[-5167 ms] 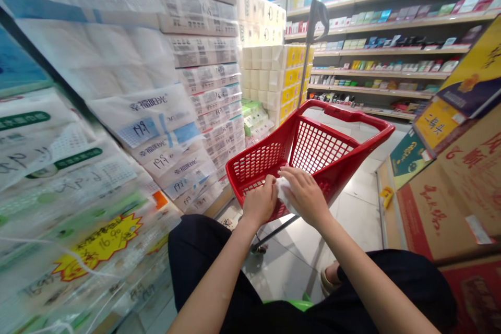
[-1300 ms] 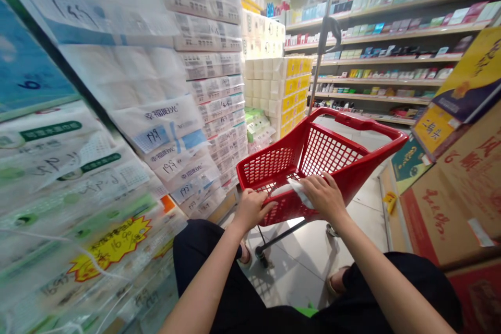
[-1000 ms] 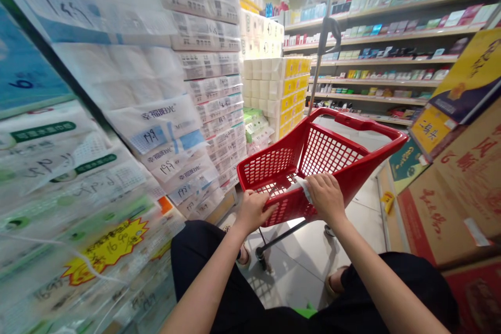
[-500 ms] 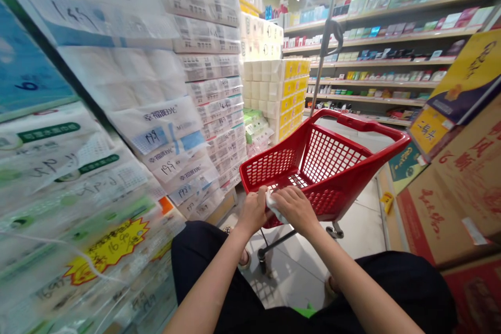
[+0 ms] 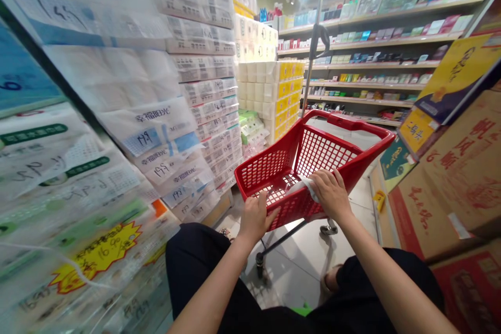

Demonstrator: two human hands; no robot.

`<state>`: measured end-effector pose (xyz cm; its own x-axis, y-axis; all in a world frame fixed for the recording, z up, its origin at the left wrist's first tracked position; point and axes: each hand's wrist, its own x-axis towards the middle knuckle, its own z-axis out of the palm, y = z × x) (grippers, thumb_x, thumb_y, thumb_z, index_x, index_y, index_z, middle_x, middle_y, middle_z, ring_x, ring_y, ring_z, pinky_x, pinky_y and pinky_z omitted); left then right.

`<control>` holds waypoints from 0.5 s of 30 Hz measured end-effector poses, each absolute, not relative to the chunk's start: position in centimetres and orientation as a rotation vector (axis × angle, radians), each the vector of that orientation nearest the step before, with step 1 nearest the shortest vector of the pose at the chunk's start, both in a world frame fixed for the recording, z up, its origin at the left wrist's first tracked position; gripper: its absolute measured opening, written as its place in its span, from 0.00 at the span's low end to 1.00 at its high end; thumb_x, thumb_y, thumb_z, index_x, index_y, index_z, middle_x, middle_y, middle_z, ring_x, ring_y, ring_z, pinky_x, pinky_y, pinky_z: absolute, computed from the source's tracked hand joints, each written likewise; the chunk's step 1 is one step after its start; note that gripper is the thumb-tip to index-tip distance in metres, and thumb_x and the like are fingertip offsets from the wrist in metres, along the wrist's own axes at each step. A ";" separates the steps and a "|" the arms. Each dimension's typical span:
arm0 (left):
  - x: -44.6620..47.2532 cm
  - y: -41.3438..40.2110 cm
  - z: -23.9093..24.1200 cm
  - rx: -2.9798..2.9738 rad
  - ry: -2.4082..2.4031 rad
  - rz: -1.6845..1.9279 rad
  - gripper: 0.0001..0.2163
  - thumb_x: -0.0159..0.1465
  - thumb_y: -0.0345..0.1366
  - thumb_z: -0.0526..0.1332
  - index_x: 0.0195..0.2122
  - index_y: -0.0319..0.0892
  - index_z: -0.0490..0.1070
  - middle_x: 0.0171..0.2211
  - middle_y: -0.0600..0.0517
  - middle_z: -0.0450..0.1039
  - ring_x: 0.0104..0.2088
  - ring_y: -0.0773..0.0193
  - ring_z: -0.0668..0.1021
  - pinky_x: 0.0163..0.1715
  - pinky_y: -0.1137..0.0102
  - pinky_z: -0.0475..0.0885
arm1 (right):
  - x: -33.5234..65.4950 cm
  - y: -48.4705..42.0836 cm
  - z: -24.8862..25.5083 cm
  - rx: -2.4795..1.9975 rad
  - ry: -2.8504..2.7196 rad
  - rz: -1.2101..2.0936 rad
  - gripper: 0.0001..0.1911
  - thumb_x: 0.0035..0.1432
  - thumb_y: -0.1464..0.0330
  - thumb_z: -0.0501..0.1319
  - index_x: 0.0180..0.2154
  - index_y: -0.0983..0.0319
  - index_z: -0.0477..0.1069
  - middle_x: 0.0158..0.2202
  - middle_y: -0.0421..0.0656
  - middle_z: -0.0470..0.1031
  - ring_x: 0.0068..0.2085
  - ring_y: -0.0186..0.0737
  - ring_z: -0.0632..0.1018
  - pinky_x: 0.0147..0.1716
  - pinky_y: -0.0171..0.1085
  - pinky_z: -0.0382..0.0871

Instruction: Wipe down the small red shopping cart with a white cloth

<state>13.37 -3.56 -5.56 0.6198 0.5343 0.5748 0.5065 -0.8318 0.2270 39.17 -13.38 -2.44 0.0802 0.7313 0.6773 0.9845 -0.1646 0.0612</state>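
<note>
My left hand (image 5: 256, 216) grips the shopping cart's near edge (image 5: 288, 206), likely steadying it; my right hand (image 5: 331, 192) clamps a wipe (image 5: 310, 186).

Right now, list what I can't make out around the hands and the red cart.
Head view, throughout:
White wipe: part is hidden by the right hand.
Left hand: its palm is hidden behind its own back.
Red cart: its basket floor is partly hidden by the near wall.
Pole: its top is cut off by the upper edge.
Shelf goods: labels too small to read.
</note>
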 end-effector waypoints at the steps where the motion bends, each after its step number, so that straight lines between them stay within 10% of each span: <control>1: 13.7 -4.0 -5.6 2.792 0.895 1.020 0.18 0.67 0.47 0.57 0.51 0.41 0.58 0.35 0.48 0.73 0.34 0.57 0.76 0.42 0.63 0.67 | 38.6 -13.4 -2.6 -1.958 -1.652 -0.814 0.15 0.69 0.64 0.49 0.49 0.57 0.70 0.51 0.43 0.73 0.58 0.44 0.67 0.66 0.52 0.44; 10: 15.6 -7.4 -6.0 2.700 0.649 1.082 0.23 0.61 0.33 0.60 0.55 0.40 0.53 0.48 0.42 0.68 0.48 0.51 0.74 0.46 0.56 0.67 | 29.5 -14.8 -4.1 -1.816 -1.792 -0.543 0.13 0.69 0.66 0.49 0.50 0.57 0.69 0.49 0.43 0.73 0.58 0.41 0.66 0.67 0.50 0.46; 15: 12.8 -4.5 -3.7 2.671 0.238 0.888 0.25 0.59 0.41 0.64 0.54 0.42 0.57 0.49 0.45 0.67 0.51 0.55 0.71 0.55 0.57 0.66 | 28.6 -15.2 -4.0 -1.740 -1.841 -0.392 0.13 0.70 0.65 0.48 0.46 0.57 0.69 0.47 0.42 0.73 0.56 0.40 0.67 0.67 0.53 0.41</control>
<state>12.80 -4.50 -3.72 0.7934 0.2532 0.5536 0.0573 -0.9364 0.3463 28.55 -15.20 -4.02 0.0090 0.8124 0.5830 0.9794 0.1106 -0.1692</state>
